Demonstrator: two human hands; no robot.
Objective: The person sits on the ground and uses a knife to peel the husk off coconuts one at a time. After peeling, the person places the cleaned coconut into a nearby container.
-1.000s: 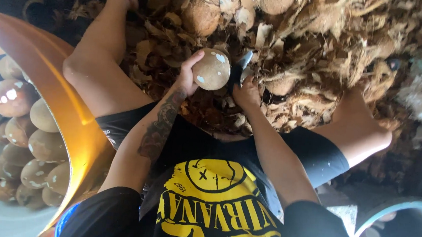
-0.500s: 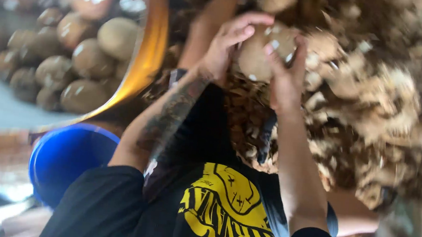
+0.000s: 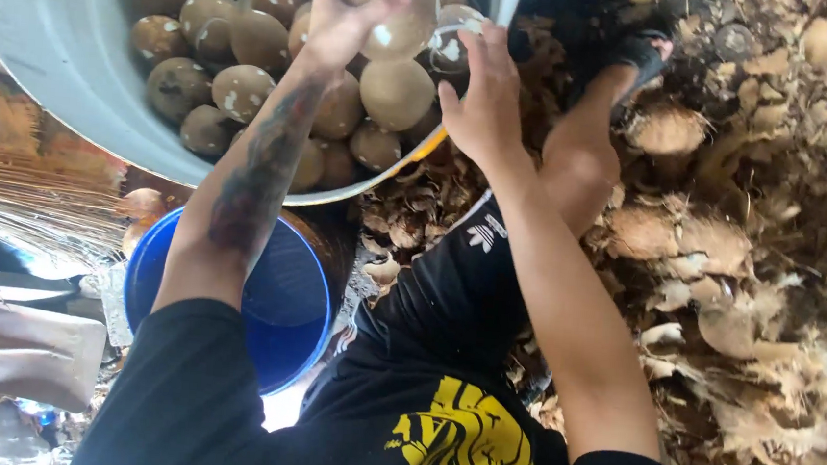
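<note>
Peeled coconut (image 3: 392,9), pale brown and flecked white, sits at the top of the frame over the mouth of the big grey metal basin (image 3: 45,46). I see my left hand (image 3: 342,10) closed around its left flank, fingers curled over the top, so the nut is borne by that hand alone. My right hand (image 3: 483,95) is spread open just beside it, palm toward the nut and the basin's near edge, holding nothing; it reads as a guard or steadying hand, though I cannot tell whether a fingertip touches the shell. The nut is held right above the heap of other peeled coconuts (image 3: 251,43) already lying in the basin, which fits a hold kept high and over the rim so it clears the edge. The basin is tilted toward me, its orange-lined lip low on the right. Below it, under my left forearm, stands a blue bucket (image 3: 279,311), open side up; what it holds I cannot make out. To the right, well apart from the basin's contents, the ground is thick with dry husk scraps (image 3: 743,288). My bent knee (image 3: 581,167) rises between the basin and the husks.
</note>
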